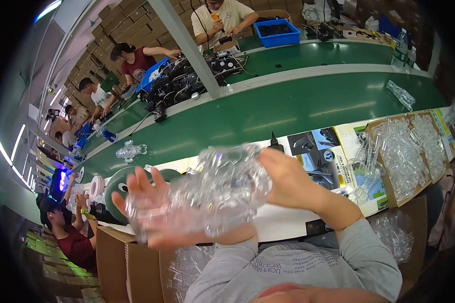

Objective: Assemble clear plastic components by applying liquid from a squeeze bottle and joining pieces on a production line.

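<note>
A large clear plastic shell (pixel 227 189), moulded with rounded bumps and rather like a toy car body, is held up in front of me, slightly blurred. My right hand (pixel 290 177) grips its right end with closed fingers. Behind and beneath its left end is my left hand (pixel 149 189), palm up with stretched, spread fingers, partly seen through the plastic. Whether the shell rests on that palm I cannot tell. A similar clear shell (pixel 131 151) lies on the green conveyor belt (pixel 308 108), and another clear piece (pixel 401 96) lies farther right.
An open carton (pixel 402 156) of clear parts stands at the right. Printed cardboard (pixel 316 151) covers the bench. A green round machine (pixel 117 188) is at the left. Beyond the belt are a metal post (pixel 184 45), blue bins (pixel 277 34), black parts with cables (pixel 182 83), and several co-workers.
</note>
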Available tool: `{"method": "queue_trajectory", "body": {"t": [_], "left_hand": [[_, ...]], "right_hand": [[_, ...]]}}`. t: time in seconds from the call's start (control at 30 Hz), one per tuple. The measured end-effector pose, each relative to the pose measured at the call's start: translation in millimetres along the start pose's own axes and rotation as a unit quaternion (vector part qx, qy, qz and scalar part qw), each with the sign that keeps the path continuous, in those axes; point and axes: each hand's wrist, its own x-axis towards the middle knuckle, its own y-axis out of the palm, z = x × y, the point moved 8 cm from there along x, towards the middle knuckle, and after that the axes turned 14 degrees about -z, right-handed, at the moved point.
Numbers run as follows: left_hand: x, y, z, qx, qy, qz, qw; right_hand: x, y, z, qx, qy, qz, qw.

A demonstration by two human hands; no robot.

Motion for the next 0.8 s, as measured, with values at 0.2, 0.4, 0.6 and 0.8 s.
{"method": "queue_trajectory", "body": {"t": [0.2, 0.4, 0.6, 0.8], "left_hand": [[12, -74, -34, -0.157, 0.184, -0.19, 0.952], [16, -94, -50, -0.165, 0.225, -0.203, 0.939], [16, -79, -46, -0.202, 0.179, -0.165, 0.949], [23, -95, -49, -0.192, 0.185, -0.186, 0.946]], "right_hand": [[21, -21, -85, -0.121, 0.135, -0.086, 0.98], [42, -22, -196, -0.311, 0.199, -0.014, 0.929], [20, -62, -277, -0.428, 0.281, 0.088, 0.854], [5, -47, -341, -0.428, 0.298, 0.176, 0.835]]}}
